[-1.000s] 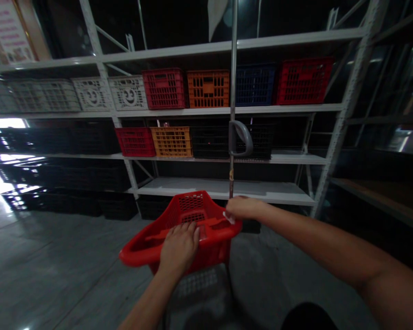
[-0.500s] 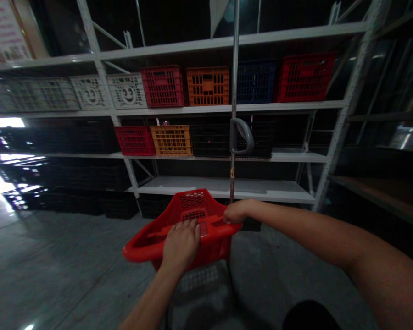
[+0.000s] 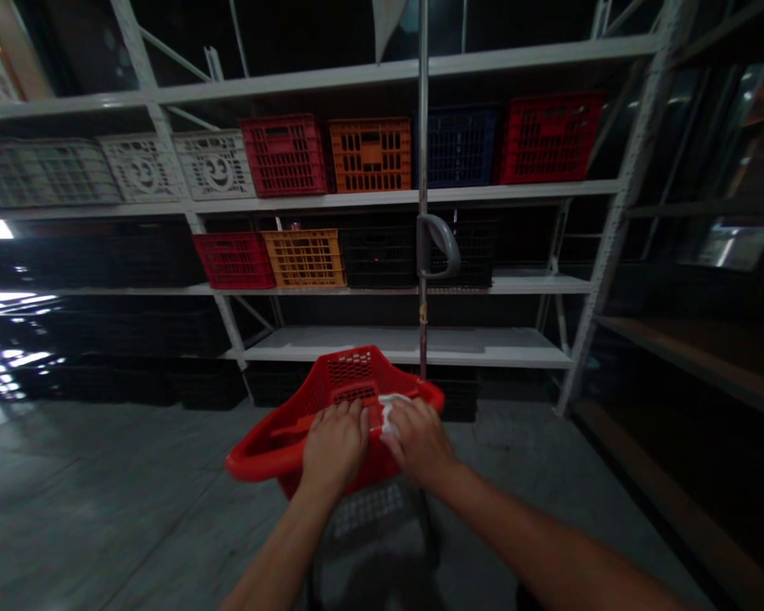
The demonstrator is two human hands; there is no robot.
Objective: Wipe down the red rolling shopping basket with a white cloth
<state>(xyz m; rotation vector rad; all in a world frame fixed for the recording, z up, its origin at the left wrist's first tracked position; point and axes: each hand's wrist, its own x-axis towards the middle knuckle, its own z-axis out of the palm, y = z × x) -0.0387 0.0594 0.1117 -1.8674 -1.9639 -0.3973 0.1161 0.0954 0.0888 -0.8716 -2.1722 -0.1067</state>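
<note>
A red plastic shopping cart (image 3: pixel 264 461) stands in front of me, with a perforated back wall and a handle bar across its near side. My left hand (image 3: pixel 336 441) is closed over the middle of that handle, knuckles up. Just to its right, my right hand (image 3: pixel 417 433) presses a crumpled white cloth (image 3: pixel 391 406), or perhaps a tissue, onto the handle. Most of the cloth is hidden under the fingers. A metal pole (image 3: pixel 424 331) with a grey loop grip (image 3: pixel 444 246) rises at the cart's right corner.
White metal shelving (image 3: pixel 382 200) spans the view ahead. It carries a red crate (image 3: pixel 286 155), an orange crate (image 3: pixel 370 155), a blue crate (image 3: pixel 458 148) and white smiley-faced crates (image 3: pixel 216 165). Dark crates (image 3: pixel 165 327) are stacked at left. Another rack (image 3: pixel 706 365) stands at right on the grey floor (image 3: pixel 153 501).
My right hand has moved left and nearer from the cart's right rim to the handle, and a white cloth now shows under it. My left hand stays put. The view has turned slightly right.
</note>
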